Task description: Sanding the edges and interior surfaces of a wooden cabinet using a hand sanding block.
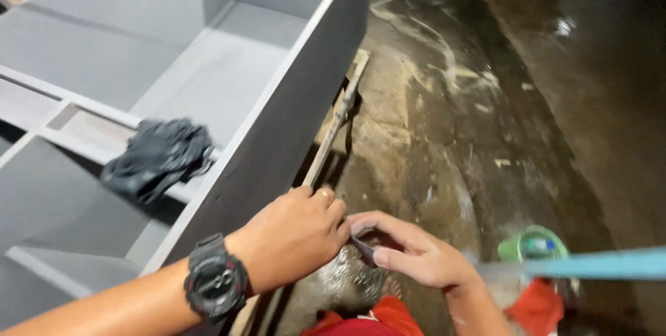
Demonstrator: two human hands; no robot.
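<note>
My left hand (pixel 295 235) loosely curled beside the grey cabinet's (pixel 208 86) side panel, my right hand (pixel 416 256) pinching a small dark piece (pixel 362 246) between thumb and forefinger, both hands touching, dark rag (pixel 158 157) well apart on the divider.

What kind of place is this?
Probably a carpentry workshop. A big unfinished grey cabinet lies on a dusty, stained concrete floor, with a dirty rag resting on its divider.

No packages, labels, signs, screens.
</note>
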